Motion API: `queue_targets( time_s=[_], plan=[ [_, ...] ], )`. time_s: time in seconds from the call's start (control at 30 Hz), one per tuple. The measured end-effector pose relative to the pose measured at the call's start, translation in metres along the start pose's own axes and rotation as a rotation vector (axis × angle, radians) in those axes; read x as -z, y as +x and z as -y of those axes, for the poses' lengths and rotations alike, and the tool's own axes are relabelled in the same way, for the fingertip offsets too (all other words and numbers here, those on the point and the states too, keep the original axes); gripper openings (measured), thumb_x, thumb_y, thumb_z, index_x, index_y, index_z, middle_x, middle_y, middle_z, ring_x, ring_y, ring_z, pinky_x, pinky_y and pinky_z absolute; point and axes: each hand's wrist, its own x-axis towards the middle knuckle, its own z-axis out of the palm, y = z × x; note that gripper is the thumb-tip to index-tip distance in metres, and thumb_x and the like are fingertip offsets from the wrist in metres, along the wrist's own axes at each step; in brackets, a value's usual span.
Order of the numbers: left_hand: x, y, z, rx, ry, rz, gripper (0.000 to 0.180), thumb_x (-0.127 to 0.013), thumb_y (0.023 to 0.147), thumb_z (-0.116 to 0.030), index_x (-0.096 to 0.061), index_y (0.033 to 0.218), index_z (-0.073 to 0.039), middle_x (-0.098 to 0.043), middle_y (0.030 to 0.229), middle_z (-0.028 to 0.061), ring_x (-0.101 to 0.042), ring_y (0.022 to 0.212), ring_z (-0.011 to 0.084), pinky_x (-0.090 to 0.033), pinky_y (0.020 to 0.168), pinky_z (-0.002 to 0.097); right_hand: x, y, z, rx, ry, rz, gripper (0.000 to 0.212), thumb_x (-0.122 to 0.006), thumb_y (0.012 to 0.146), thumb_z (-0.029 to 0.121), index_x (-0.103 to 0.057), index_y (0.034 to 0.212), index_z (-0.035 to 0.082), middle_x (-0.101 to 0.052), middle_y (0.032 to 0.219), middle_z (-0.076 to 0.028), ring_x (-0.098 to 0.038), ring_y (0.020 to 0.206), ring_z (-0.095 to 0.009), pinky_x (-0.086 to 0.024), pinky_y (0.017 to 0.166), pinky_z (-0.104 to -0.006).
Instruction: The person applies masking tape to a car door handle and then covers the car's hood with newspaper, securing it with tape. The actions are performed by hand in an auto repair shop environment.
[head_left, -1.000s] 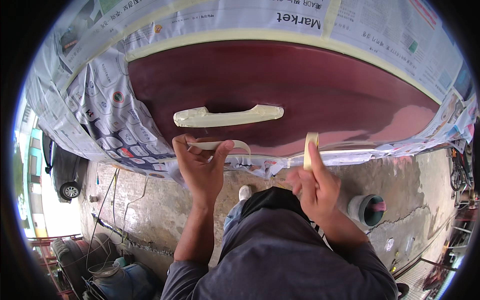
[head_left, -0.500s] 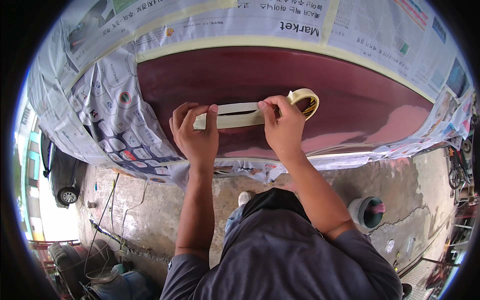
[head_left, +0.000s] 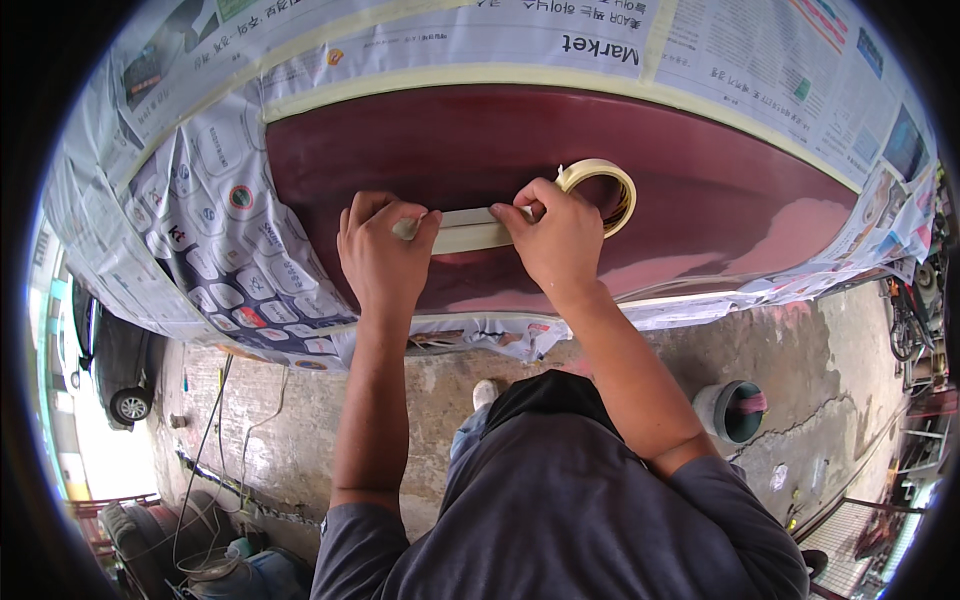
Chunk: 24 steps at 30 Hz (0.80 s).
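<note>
**Pale paper tape strip (head_left: pixel 464 217) pinched, seemingly not fully laid**

Our left hand (head_left: pixel 383 258) and right hand (head_left: pixel 556 238) pinch it along the long, cream-taped door handle (head_left: pixel 470 239). Right of the handle is the round, yellowish tape roll (head_left: pixel 608 166). The handle looks mostly covered; around it, the smooth maroon panel (head_left: pixel 725 185) is bare, printed newspaper (head_left: pixel 480 55) above.

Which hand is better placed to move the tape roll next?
Probably the right hand: it's beside the masking tape roll, while the left hand is farther left, by the tape-covered door handle.
</note>
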Motion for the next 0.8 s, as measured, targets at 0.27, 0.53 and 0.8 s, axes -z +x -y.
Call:
queue_targets(
  time_s=[0.27, 0.53, 0.8],
  plan=[
    [0.015, 0.011, -0.011, -0.008, 0.277, 0.088, 0.026, -0.088, 0.072, -0.023, -0.073, 0.09, -0.011, -0.063, 0.097, 0.0049, -0.063, 0.091, 0.0309, -0.048, 0.079, 0.0464, 0.007, 0.002, 0.007, -0.108, -0.044, 0.097, 0.029, -0.089, 0.077, 0.031, -0.07, 0.082, 0.009, -0.069, 0.071, -0.007, -0.069, 0.066, -0.027, -0.052, 0.058, -0.0405],
    [0.007, -0.002, -0.026, -0.592, -0.073, 0.255, 0.028, -0.073, 0.083, -0.006, -0.066, 0.111, -0.005, -0.067, 0.111, 0.0115, -0.065, 0.1, 0.0336, -0.052, 0.087, 0.0462, 0.011, -0.001, 0.006, -0.011, -0.045, 0.069, 0.03, -0.087, 0.079, 0.03, -0.066, 0.089, 0.01, -0.069, 0.078, -0.01, -0.071, 0.075, -0.033, -0.054, 0.063, -0.0454],
    [-0.006, -0.011, -0.026, -0.515, -0.063, 0.372, 0.035, -0.075, 0.085, -0.006, -0.068, 0.119, -0.005, -0.069, 0.111, 0.0128, -0.067, 0.101, 0.0357, -0.055, 0.086, 0.0457, 0.027, -0.002, -0.004, 0.012, -0.005, -0.012, 0.022, -0.08, 0.087, 0.018, -0.066, 0.102, 0.012, -0.07, 0.086, -0.011, -0.07, 0.075, -0.034, -0.054, 0.064, -0.044]
  ],
)
